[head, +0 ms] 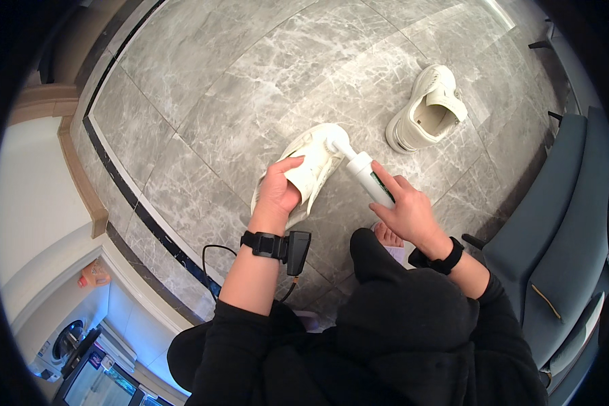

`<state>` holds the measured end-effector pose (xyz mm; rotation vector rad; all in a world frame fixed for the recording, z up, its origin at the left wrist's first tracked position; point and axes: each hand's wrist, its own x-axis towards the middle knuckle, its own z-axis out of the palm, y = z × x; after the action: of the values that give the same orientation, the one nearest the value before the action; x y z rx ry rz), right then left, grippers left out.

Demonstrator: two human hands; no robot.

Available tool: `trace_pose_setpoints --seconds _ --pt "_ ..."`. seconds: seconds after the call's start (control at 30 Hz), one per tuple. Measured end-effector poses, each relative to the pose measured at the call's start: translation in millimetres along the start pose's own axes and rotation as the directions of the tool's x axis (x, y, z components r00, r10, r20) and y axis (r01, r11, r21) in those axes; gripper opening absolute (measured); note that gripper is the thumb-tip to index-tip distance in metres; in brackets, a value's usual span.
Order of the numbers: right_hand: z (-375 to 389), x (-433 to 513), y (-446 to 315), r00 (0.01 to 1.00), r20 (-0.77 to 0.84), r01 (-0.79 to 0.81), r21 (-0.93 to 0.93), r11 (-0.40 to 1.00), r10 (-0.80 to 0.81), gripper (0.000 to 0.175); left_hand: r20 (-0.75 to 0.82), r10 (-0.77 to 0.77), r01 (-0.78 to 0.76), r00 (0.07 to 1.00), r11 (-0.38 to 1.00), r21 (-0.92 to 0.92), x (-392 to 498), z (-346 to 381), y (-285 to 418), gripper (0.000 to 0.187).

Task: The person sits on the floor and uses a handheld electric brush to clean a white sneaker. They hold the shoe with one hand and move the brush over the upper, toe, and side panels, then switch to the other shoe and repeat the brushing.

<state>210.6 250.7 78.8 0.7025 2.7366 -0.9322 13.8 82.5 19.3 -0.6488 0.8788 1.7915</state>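
My left hand [280,190] grips a white sneaker [312,147] by its opening, the thumb on the upper and the fingers hidden inside. In my right hand [406,205] is a white cylindrical bottle [368,177] with a green label that bears writing. A brush-like applicator head [336,143] at the bottle's tip touches the sneaker near its toe. The matching white sneaker [426,111] stands alone on the floor, farther off to the right, its opening facing up.
Grey marble-look floor tiles [223,127] lie beneath everything. A blue-grey sofa [543,228] lines the right side. To the lower left are an orange bottle [95,274] and a front-loading washing machine [68,339]. A black cable [207,264] hangs by my left forearm.
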Motion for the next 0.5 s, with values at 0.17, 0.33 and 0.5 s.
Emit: trace_pose_setpoints --seconds 0.17,0.33,0.5 --pt "9 5 1 1.000 -0.023 0.013 0.018 1.000 -0.012 0.081 -0.042 -0.041 0.042 0.998 0.999 0.017 16 1 -3 0.052" --pt "12 4 2 0.998 -0.045 0.048 -0.001 0.999 -0.048 0.082 -0.084 0.037 -0.040 0.996 0.999 -0.028 27 6 -14 0.047" --pt "11 -5 -3 0.995 -0.020 0.099 -0.071 0.993 -0.101 0.081 -0.163 0.015 -0.022 0.987 0.999 -0.041 35 9 -14 0.053"
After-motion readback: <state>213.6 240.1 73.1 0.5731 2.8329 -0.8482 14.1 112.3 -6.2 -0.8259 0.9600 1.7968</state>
